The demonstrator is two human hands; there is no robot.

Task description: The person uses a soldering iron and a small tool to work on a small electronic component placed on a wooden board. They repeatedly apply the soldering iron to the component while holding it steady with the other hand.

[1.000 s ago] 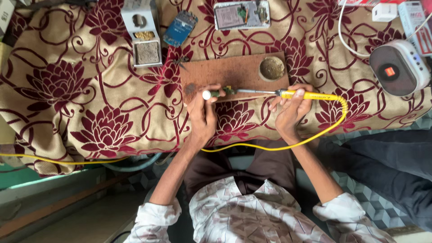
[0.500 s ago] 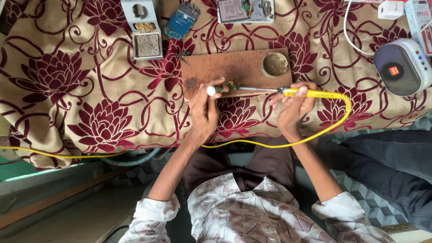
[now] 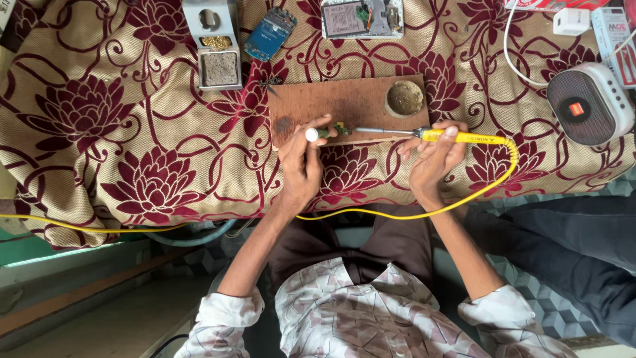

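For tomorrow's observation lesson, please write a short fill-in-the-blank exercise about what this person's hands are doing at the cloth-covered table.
1. The right hand grips a soldering iron whose handle and cord are ____ in colour.
2. The left hand pinches a small part over a brown ____ board.
3. The round hollow sits at the board's ____ end, as the picture shows it.
4. The cloth bears dark red ____ shapes.

Missing words: yellow; wooden; right; flower

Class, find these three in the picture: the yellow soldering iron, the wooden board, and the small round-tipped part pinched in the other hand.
yellow soldering iron (image 3: pixel 464 137), head view, on its yellow handle.
wooden board (image 3: pixel 331 101), head view, on its bare middle.
small part (image 3: pixel 311 134), head view, on its white round tip.
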